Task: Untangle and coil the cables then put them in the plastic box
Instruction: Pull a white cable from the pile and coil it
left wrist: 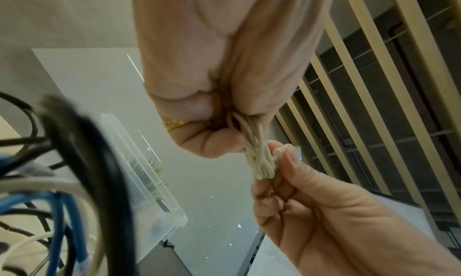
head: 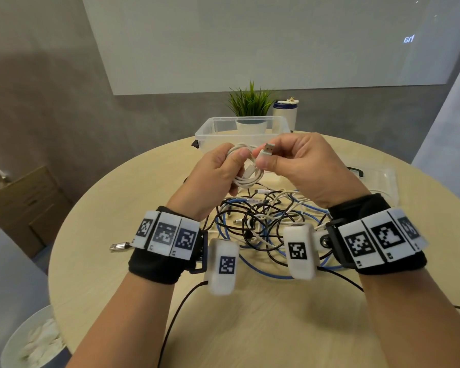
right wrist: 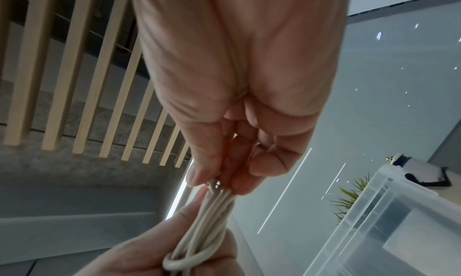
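Note:
A coiled white cable (head: 246, 176) (left wrist: 259, 158) (right wrist: 204, 221) hangs above the table between both hands. My left hand (head: 218, 168) (left wrist: 224, 83) grips the bundle of loops, thumb on top. My right hand (head: 290, 160) (right wrist: 237, 122) pinches the cable's end near its silver USB plug (head: 268, 149), which points up and away. Under my wrists lies a tangle of black, blue and white cables (head: 263, 224) (left wrist: 62, 181). The clear plastic box (head: 239, 132) (left wrist: 144, 181) (right wrist: 389, 221) stands open just behind my hands.
The round wooden table (head: 250, 314) holds the box's clear lid (head: 377, 181) at the right. A potted plant (head: 250, 104) and a white bottle (head: 285, 112) stand behind the box. One loose USB plug (head: 118, 246) lies at the left. A cardboard box (head: 24, 205) sits on the floor.

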A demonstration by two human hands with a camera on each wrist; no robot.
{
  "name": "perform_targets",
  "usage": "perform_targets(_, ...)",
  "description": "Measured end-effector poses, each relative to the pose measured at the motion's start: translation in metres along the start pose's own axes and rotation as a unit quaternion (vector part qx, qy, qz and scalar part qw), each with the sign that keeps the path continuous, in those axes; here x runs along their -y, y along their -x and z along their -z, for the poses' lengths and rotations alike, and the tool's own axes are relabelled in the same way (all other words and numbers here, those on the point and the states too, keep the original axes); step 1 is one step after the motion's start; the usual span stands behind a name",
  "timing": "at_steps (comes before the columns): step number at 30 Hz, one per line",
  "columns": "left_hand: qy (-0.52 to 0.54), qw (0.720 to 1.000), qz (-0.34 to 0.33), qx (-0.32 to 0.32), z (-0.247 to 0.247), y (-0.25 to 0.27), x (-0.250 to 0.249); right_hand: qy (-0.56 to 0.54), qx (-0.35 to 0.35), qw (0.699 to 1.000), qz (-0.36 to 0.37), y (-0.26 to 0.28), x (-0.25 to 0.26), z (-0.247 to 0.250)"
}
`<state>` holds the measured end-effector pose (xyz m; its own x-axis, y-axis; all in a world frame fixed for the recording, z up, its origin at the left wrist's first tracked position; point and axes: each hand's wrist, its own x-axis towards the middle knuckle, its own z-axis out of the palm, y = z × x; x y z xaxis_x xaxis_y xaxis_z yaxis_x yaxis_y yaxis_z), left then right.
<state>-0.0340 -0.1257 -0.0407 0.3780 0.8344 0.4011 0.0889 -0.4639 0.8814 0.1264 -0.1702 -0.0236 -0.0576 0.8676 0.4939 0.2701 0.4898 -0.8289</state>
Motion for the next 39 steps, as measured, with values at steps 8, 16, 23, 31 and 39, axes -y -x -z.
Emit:
perform_targets(8,0.009,0.999,0.018,-0.035,-0.0021,-0.0011,0.0013,0.047,-0.001,0.999,-0.025,-0.0031,-0.0042,0.0039)
perform_targets(16,0.060,0.998,0.020,0.031,0.0010,0.0006,0.0019,0.032,-0.024,0.998,-0.048,-0.0041,-0.0048,-0.0020)
perform_targets(23,0.114,0.992,0.041,0.031,-0.0023,0.0023,-0.0020,-0.058,-0.033,0.996,-0.062,-0.0024,-0.0004,-0.0009)
perform_targets(31,0.053,0.998,0.040,-0.011,-0.0002,0.0003,0.0006,-0.067,-0.041,0.995,-0.058,-0.0037,-0.0041,-0.0040)
perform_targets(39,0.083,0.993,0.077,0.020,-0.0026,0.0036,-0.0030,-0.064,-0.033,0.996,-0.054,-0.0033,-0.0039,-0.0040)
